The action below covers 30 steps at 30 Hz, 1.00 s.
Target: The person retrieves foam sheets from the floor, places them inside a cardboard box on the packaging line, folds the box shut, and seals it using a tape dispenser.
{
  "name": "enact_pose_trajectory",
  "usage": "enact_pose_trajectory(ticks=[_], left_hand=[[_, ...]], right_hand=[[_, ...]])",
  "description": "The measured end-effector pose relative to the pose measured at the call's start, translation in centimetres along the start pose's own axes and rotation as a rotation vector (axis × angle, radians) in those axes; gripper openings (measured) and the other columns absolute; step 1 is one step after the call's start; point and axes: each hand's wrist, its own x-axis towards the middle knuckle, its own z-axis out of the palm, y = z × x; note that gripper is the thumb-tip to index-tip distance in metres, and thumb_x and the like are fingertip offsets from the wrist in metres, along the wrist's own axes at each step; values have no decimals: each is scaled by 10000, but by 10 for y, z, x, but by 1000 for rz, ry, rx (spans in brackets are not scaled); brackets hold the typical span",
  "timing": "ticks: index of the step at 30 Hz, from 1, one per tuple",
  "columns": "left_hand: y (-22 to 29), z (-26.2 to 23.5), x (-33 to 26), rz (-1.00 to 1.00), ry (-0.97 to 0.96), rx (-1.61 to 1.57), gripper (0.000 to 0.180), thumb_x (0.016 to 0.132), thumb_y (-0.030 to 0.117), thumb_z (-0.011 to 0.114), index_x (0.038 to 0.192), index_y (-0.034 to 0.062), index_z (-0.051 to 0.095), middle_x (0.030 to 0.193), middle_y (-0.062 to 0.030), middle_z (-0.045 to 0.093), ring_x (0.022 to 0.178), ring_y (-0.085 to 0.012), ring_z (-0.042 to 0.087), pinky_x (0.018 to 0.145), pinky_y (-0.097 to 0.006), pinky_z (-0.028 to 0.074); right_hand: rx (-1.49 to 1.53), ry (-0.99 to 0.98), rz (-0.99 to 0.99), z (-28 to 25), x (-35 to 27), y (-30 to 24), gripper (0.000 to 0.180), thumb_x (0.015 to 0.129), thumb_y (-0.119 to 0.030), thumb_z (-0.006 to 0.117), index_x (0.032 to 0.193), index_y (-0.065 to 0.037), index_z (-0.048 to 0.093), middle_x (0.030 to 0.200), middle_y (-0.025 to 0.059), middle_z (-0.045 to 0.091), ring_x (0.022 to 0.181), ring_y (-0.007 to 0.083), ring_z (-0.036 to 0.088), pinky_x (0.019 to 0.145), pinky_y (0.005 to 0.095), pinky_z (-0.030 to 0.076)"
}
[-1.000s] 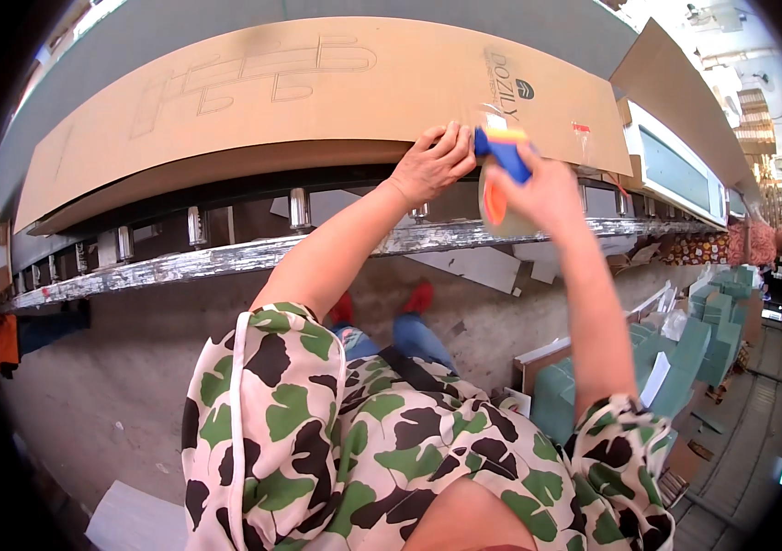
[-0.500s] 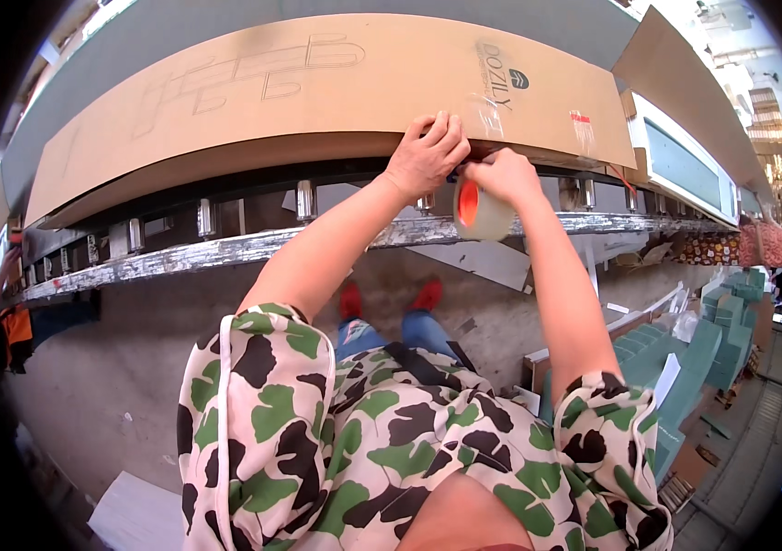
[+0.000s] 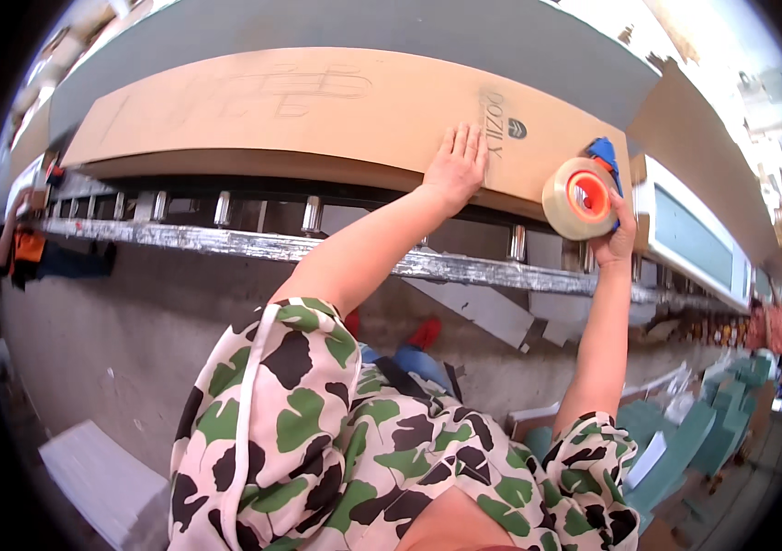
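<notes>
A long brown cardboard box (image 3: pixel 363 115) lies across the roller conveyor in front of me. My left hand (image 3: pixel 455 170) rests flat on its top near the front edge, fingers stretched out and together. In my right hand (image 3: pixel 618 230) is a tape dispenser (image 3: pixel 584 195) with a blue head and a large roll of clear tape on an orange core. The fingers wrap round its side. It is held over the box's front edge near the right end. Whether its blade touches the cardboard I cannot tell.
Metal rollers (image 3: pixel 314 216) and a worn side rail (image 3: pixel 271 241) run in front of me. To the right stand a white-framed panel (image 3: pixel 694 230) and a cardboard flap (image 3: pixel 712 151). Green foam blocks (image 3: pixel 685 441) are piled at lower right. People stand at far left and far right.
My right hand has swung right and turned, bringing the dispenser's blue head into sight. My left hand has flattened and slid slightly right on the box. The view has shifted too.
</notes>
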Motion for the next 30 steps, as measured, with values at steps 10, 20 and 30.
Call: enact_pose_trajectory(ticks=[10,20,30], left_hand=[[3,7,-55,-124,215,-161,862,680,293,755,1385,-12,364,1465,-170,356,1373,-334,311,1136,-458,231],[-242,-12,-257,-489,470,86,412,848,201,647,1179,-22,542,1220,-188,554,1186,-343,500,1024,-431,390],[-308,-4,-276,-299,219,-204,603,706,264,742,1193,-22,529,1257,-196,513,1221,-352,456,1063,-443,341]], right_hand=[[-1208,-54,-118,-9,84,-4,523,879,-381,581,1221,14,571,1226,146,585,1073,271,572,959,383,424],[-1292,-601,-1148,198,-16,104,482,810,-258,694,1200,-11,554,1302,206,489,1198,373,452,1023,451,364],[-1698,-1153,-998,394,9,230,988,697,-486,738,1451,-49,272,1500,206,243,1410,356,196,1144,459,185]])
